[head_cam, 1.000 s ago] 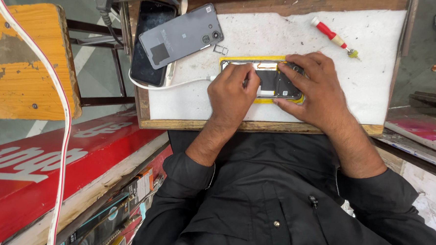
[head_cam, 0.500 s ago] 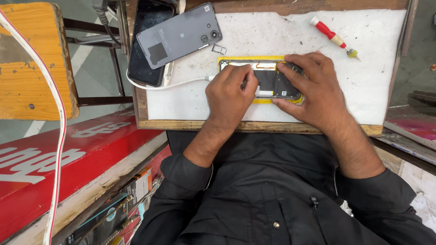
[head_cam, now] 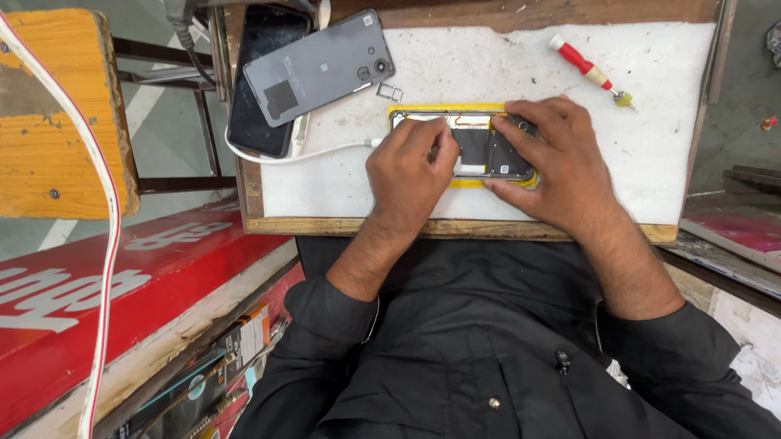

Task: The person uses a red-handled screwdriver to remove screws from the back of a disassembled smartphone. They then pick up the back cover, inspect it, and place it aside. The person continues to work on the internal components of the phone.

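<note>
Two bare hands reach out from black sleeves (head_cam: 489,373) over the near wooden edge of a white tabletop (head_cam: 656,170). Left hand (head_cam: 407,172) lies with its fingers (head_cam: 429,140) curled down and pinched onto the inside of an opened phone (head_cam: 486,149), pressing at its left half; whether they hold some small part there cannot be told. Right hand (head_cam: 558,165) is spread open around the phone's right end, thumb along the near edge and fingertips over the far corner, steadying it flat against the tabletop. That phone lies lengthwise near the middle of the tabletop with its back off, dark inner parts showing inside a yellow rim. A white cable (head_cam: 306,153) runs from its left end toward the tabletop's left edge. Just beyond the phone's left end sits a small metal card tray (head_cam: 390,92). Farther out and to the left, a grey phone back cover (head_cam: 320,65) rests tilted, partly over a black phone (head_cam: 263,78) that lies face up at the tabletop's left edge. On the far right, well apart from the hands, lies a red-handled screwdriver (head_cam: 583,68). Off to the left stand a worn yellow stool (head_cam: 44,108) and a red board (head_cam: 98,286).
</note>
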